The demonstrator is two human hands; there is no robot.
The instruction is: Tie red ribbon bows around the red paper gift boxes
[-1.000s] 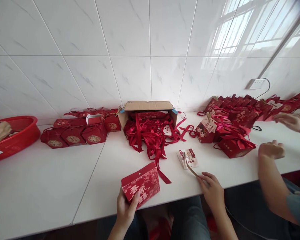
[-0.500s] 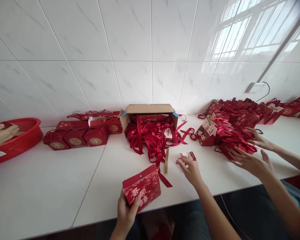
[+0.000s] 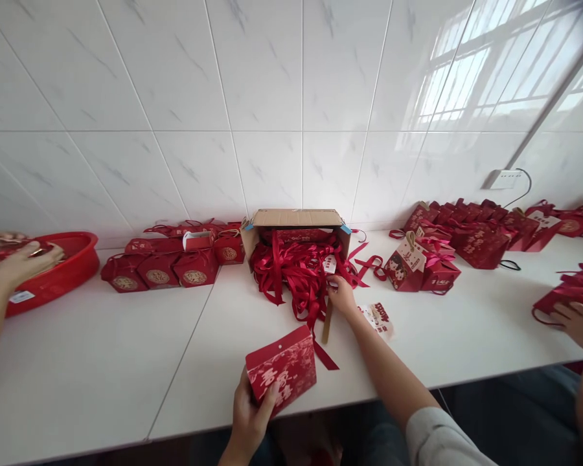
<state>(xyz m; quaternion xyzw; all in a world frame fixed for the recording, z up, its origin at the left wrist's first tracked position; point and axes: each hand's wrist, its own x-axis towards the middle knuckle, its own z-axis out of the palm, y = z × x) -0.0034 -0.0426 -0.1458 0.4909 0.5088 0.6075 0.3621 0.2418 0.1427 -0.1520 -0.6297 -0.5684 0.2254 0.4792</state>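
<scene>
My left hand (image 3: 251,414) grips a red gift box (image 3: 282,370) with white lettering, tilted over the table's front edge, thumb on its face. My right hand (image 3: 342,296) reaches to the right side of a heap of red ribbons (image 3: 296,275) spilling from a cardboard box (image 3: 296,217). Its fingers are curled together at the heap, just below a white tag (image 3: 330,263); what they pinch is hidden. Beneath that hand lies a narrow gold strip (image 3: 327,323). Flat printed cards (image 3: 379,318) lie to the right of my forearm.
Finished-looking red boxes (image 3: 160,268) stand left of the carton, more (image 3: 480,243) along the wall at right. Another person's hands (image 3: 29,259) work over a red basin (image 3: 85,255) at left. At right, a co-worker's hand (image 3: 580,323) touches red ribboned boxes (image 3: 571,294).
My right hand has moved from the printed cards up and left to the ribbon heap. The co-worker at right has shifted ribboned boxes rightward. My left hand still holds the gift box.
</scene>
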